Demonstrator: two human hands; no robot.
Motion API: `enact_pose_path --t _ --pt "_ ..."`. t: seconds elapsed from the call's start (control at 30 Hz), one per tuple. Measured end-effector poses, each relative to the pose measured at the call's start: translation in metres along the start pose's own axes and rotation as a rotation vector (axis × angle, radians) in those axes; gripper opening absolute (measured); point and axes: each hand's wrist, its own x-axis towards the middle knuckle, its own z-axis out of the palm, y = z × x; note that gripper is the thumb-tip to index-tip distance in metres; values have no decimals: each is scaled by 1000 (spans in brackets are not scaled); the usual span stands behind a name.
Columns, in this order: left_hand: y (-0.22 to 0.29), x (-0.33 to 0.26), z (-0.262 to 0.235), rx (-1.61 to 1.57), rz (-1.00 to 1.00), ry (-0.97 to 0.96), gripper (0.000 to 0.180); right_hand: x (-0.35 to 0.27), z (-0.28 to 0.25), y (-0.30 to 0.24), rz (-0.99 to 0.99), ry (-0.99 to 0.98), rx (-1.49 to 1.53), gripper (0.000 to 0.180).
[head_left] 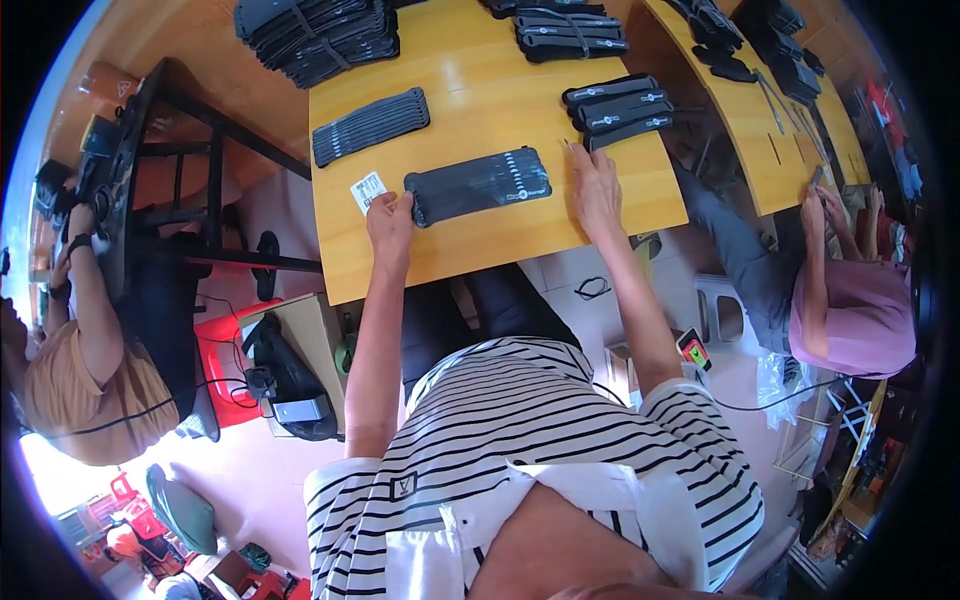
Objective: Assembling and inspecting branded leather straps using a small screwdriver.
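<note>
One black strap stack (475,190) | rightward of left hand (391,226) fingers, touching, grip unclear | long axis crosswise | right hand (598,196) apart, fingers unclenched

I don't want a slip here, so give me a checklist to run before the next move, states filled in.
1. Black pack flat on the table: ok.
2. Left hand at the pack's left end: ok.
3. Label off the pack's printed face: ok, it is beyond the left end.
4. Label firmly gripped: cannot tell; the left fingers cover its lower edge.
5. Right hand on the pack: not ok, it is apart, to the right.
6. Right hand free of the bundles: cannot tell; its fingertips are right by them.
</note>
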Motion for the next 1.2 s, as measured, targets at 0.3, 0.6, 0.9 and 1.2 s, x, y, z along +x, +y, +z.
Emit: enact_pose_path --t 0.3,0.6,0.9,1.2 --pt "31 -2 14 613 120 -2 42 -9 13 5 -101 161 -225 25" --pt "38 -3 34 927 208 224 48 -6 13 0 -108 154 -252 19" --pt "28 -7 33 787 366 252 37 -8 13 -1 -85 109 -279 22" --pt "111 -54 40 528 697 150 30 -4 12 1 -118 148 -270 21"
